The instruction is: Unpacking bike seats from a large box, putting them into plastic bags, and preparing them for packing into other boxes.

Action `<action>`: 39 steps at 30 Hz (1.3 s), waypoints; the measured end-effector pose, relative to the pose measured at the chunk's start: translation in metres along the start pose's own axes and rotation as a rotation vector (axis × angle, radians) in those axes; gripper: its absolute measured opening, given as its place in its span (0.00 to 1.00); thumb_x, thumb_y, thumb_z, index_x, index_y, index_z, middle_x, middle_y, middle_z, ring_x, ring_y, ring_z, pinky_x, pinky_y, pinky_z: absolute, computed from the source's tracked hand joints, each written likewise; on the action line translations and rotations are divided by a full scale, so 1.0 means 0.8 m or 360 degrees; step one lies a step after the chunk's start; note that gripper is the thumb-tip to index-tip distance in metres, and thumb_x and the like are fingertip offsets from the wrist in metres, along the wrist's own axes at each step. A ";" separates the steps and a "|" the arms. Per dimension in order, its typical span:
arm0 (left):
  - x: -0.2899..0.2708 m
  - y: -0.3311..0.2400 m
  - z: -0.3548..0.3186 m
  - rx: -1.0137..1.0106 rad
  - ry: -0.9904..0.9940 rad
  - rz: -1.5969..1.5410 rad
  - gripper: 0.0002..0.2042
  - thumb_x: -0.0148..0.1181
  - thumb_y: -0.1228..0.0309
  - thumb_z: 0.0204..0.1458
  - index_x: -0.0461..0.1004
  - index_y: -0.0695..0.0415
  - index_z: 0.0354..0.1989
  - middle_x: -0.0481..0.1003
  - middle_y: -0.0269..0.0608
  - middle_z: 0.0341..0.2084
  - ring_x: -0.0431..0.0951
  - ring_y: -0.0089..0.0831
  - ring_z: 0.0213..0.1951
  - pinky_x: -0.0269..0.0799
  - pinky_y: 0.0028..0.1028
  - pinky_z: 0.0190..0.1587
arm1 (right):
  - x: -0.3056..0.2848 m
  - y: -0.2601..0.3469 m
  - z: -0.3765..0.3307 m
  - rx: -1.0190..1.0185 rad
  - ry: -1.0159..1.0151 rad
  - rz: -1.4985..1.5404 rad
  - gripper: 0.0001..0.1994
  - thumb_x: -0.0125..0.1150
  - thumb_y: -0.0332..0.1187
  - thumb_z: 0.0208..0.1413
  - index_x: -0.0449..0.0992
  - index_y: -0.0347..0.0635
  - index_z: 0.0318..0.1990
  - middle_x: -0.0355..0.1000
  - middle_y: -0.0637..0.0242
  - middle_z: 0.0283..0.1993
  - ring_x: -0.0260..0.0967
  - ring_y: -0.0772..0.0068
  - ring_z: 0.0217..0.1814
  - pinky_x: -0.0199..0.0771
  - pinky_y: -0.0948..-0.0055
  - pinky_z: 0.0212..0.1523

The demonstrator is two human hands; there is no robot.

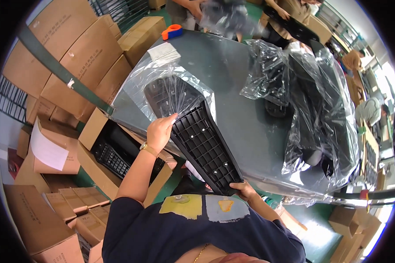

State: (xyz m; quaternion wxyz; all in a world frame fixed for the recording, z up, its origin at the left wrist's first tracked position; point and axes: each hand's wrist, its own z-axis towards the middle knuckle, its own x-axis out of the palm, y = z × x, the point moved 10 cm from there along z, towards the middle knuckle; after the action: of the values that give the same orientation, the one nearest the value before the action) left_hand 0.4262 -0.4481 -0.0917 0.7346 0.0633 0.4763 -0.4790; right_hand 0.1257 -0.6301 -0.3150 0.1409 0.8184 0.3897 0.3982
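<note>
A long black plastic panel (pixel 208 151) with a grid of ribs lies tilted in front of me, its ribbed face up. Its far end is inside a clear plastic bag (pixel 180 94) on the table. My left hand (pixel 160 131) is closed at the panel's left edge, pinching the bag there, where the film bunches in creases. At the near end, my right hand (pixel 244 191) grips the panel's bare corner, thumb on top. That near end reaches past the table's edge toward my chest.
More bagged black parts (pixel 311 109) cover the right of the grey table (pixel 232 65). White folded sheets (pixel 163 53) and an orange-and-blue tape dispenser (pixel 172 31) lie at the far left. An open carton (pixel 96 136) with black panels stands left, near stacked cartons (pixel 81 57). Co-workers handle parts across the table.
</note>
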 end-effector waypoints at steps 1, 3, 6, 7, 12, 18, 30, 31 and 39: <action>-0.005 -0.014 0.002 0.0001 0.0000 -0.0053 0.12 0.57 0.74 0.48 0.76 0.49 0.42 0.75 0.40 0.25 0.74 0.40 0.27 0.70 0.34 0.30 | 0.008 -0.002 -0.005 0.0001 0.0067 0.0024 0.23 0.64 0.30 0.45 0.69 0.34 0.51 0.72 0.58 0.46 0.73 0.65 0.43 0.75 0.68 0.44; -0.007 -0.049 0.014 0.0047 0.0007 -0.0137 0.11 0.56 0.73 0.49 0.76 0.49 0.42 0.76 0.41 0.25 0.74 0.40 0.27 0.70 0.34 0.29 | 0.028 0.001 -0.028 0.0001 0.0101 0.0156 0.23 0.64 0.29 0.44 0.69 0.33 0.50 0.73 0.59 0.46 0.72 0.65 0.45 0.71 0.70 0.48; -0.006 -0.096 0.033 0.0100 0.0024 -0.0154 0.11 0.56 0.72 0.49 0.76 0.49 0.42 0.76 0.42 0.25 0.74 0.41 0.26 0.70 0.35 0.28 | 0.004 0.007 -0.049 -0.0246 -0.0134 -0.0209 0.24 0.65 0.27 0.44 0.69 0.32 0.51 0.72 0.60 0.46 0.70 0.67 0.47 0.69 0.70 0.50; -0.003 -0.083 0.038 -0.0093 0.0056 -0.0145 0.11 0.55 0.71 0.51 0.76 0.50 0.43 0.77 0.43 0.28 0.76 0.40 0.28 0.71 0.34 0.30 | -0.004 0.022 -0.056 -0.0416 -0.0254 -0.0468 0.24 0.65 0.26 0.44 0.68 0.31 0.51 0.72 0.60 0.46 0.68 0.68 0.48 0.67 0.69 0.52; -0.003 -0.182 0.087 0.0380 -0.0109 -0.0575 0.10 0.52 0.68 0.54 0.76 0.48 0.43 0.77 0.45 0.30 0.78 0.38 0.29 0.73 0.32 0.30 | -0.002 0.051 -0.080 -0.0677 -0.0296 -0.0206 0.25 0.63 0.25 0.43 0.67 0.30 0.52 0.72 0.60 0.46 0.69 0.67 0.47 0.67 0.68 0.52; 0.071 -0.325 -0.049 0.0834 0.1124 -0.0735 0.08 0.50 0.70 0.49 0.76 0.51 0.34 0.75 0.43 0.21 0.76 0.41 0.25 0.69 0.37 0.25 | 0.029 0.031 -0.068 -0.0514 -0.0063 0.0476 0.21 0.60 0.26 0.44 0.69 0.33 0.49 0.72 0.58 0.45 0.71 0.62 0.44 0.70 0.66 0.50; 0.032 -0.179 -0.101 0.0025 0.0690 -0.0757 0.14 0.54 0.70 0.49 0.70 0.52 0.46 0.74 0.43 0.34 0.74 0.41 0.37 0.70 0.36 0.37 | 0.022 0.277 0.121 -0.0877 0.0071 0.0632 0.17 0.50 0.30 0.58 0.63 0.25 0.50 0.67 0.49 0.51 0.67 0.54 0.52 0.71 0.60 0.56; 0.030 -0.143 -0.125 -0.0188 0.0684 -0.0813 0.13 0.54 0.70 0.49 0.72 0.53 0.44 0.75 0.43 0.34 0.75 0.41 0.37 0.70 0.36 0.37 | 0.009 0.287 0.142 -0.0876 -0.0205 0.0701 0.17 0.49 0.30 0.59 0.62 0.25 0.51 0.66 0.48 0.52 0.66 0.52 0.52 0.67 0.59 0.59; 0.018 0.221 -0.502 -0.2327 -0.0176 -0.1090 0.12 0.57 0.72 0.47 0.72 0.61 0.41 0.76 0.40 0.26 0.76 0.25 0.28 0.72 0.25 0.33 | 0.168 0.189 0.194 -0.0690 -0.0239 -0.0165 0.15 0.54 0.29 0.55 0.67 0.38 0.50 0.71 0.64 0.33 0.67 0.80 0.31 0.69 0.83 0.30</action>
State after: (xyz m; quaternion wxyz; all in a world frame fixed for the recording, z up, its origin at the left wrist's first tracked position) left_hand 0.3060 -0.1426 -0.3828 0.4252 -0.6062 0.6249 -0.2473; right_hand 0.3743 -0.6160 -0.2605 0.3621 0.7752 0.3252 0.4028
